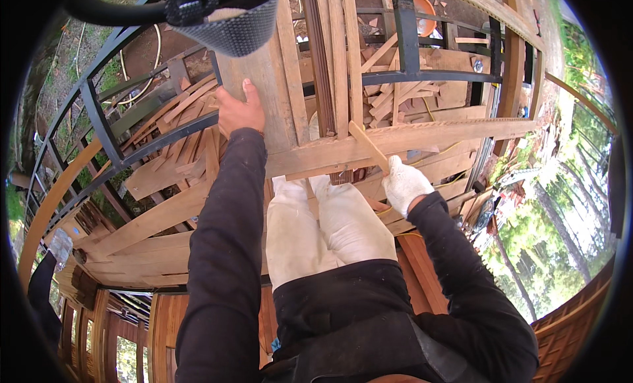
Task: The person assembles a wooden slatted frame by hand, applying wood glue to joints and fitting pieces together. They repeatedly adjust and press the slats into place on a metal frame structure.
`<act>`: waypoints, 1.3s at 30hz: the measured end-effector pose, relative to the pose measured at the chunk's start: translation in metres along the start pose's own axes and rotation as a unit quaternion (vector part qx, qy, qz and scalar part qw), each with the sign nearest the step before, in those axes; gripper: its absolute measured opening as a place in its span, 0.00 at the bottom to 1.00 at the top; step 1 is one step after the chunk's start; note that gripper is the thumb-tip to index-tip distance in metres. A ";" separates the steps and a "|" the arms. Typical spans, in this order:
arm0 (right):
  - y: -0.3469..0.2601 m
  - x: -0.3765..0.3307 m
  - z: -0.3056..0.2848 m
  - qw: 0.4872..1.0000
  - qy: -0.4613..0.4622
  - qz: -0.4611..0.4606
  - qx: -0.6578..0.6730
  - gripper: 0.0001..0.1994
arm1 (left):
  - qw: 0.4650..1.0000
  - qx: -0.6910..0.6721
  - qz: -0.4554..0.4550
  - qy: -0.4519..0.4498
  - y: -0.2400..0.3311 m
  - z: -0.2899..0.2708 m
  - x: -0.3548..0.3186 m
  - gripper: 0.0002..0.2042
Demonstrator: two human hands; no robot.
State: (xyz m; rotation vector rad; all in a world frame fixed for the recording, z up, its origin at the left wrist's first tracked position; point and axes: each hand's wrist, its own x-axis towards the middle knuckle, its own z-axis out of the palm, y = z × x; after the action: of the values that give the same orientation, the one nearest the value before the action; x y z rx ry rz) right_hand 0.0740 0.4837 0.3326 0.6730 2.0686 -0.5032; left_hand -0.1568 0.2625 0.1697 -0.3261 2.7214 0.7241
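My left hand (241, 111), bare, grips the left edge of a wide wooden board (271, 119), thumb on its upper face. In my right hand (404, 185), which wears a white glove, is one end of a thin, flat wooden strip (370, 147). The strip slants up and left over a wooden crossbeam (409, 138), its far end close to a narrow upright plank (354, 66). Several such planks stand side by side to the right of the wide board. The fingers of my left hand are partly hidden at the board's edge.
Black metal framing (412, 40) crosses in front and at left. Beneath it lie heaped wood offcuts (412, 96); an orange basin (424, 15) sits beyond. Another person's gloved hand (60, 246) and dark sleeve show at far left. A mesh strap (227, 28) hangs at the top.
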 end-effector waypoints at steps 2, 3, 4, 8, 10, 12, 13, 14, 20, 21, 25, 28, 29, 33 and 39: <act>0.003 0.004 0.010 0.999 -0.026 0.012 0.019 0.09 | 1.000 0.009 0.005 0.019 0.001 0.001 0.000 0.31; 0.008 0.008 0.012 0.999 -0.033 0.009 0.028 0.09 | 1.000 0.014 0.003 0.020 0.001 0.001 0.000 0.30; 0.014 0.012 0.014 0.999 -0.033 0.002 0.041 0.09 | 1.000 0.015 0.005 0.025 0.002 0.002 0.000 0.30; 0.049 0.036 0.001 0.988 -0.048 -0.098 0.112 0.10 | 1.000 0.007 0.000 0.029 0.002 0.003 -0.001 0.30; 0.065 0.054 -0.008 0.978 -0.083 -0.122 0.145 0.11 | 0.999 0.012 0.001 0.032 0.002 0.003 -0.001 0.30; 0.074 0.067 -0.011 0.977 -0.096 -0.152 0.119 0.12 | 0.999 0.025 0.003 0.038 0.002 0.003 -0.001 0.30; 0.078 0.072 -0.013 0.979 -0.105 -0.149 0.093 0.12 | 0.999 0.026 -0.002 0.037 0.002 0.004 -0.001 0.30; 0.081 0.075 -0.013 0.981 -0.113 -0.146 0.067 0.12 | 0.999 0.024 -0.005 0.032 0.002 0.003 -0.002 0.30; 0.091 0.093 -0.013 0.971 -0.107 -0.205 0.053 0.16 | 0.999 0.011 0.005 0.051 0.003 0.003 0.001 0.29; 0.092 0.097 -0.014 0.972 -0.096 -0.212 0.017 0.16 | 0.999 0.013 0.002 0.051 0.002 0.004 0.001 0.29; 0.095 0.100 -0.015 0.968 -0.033 -0.242 -0.057 0.20 | 0.999 0.018 -0.006 0.045 0.000 0.006 0.001 0.29; 0.092 0.087 -0.010 0.969 0.008 -0.234 -0.077 0.20 | 0.999 0.023 -0.009 0.038 -0.001 0.006 0.001 0.29; 0.091 0.082 -0.007 0.970 0.033 -0.230 -0.072 0.21 | 0.999 0.028 -0.010 0.041 -0.001 0.006 0.000 0.29; 0.093 0.084 -0.001 0.949 0.136 -0.266 -0.103 0.21 | 0.999 0.020 -0.008 0.043 0.000 0.005 -0.001 0.29; 0.100 0.101 -0.008 0.920 0.155 -0.329 -0.147 0.17 | 0.998 0.009 0.009 0.056 0.002 0.003 -0.004 0.30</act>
State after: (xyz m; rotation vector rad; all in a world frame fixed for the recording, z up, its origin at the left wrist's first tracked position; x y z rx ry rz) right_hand 0.0846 0.5926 0.2419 -0.1572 2.5962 -0.4537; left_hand -0.1533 0.2666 0.1690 -0.3491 2.8382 0.7049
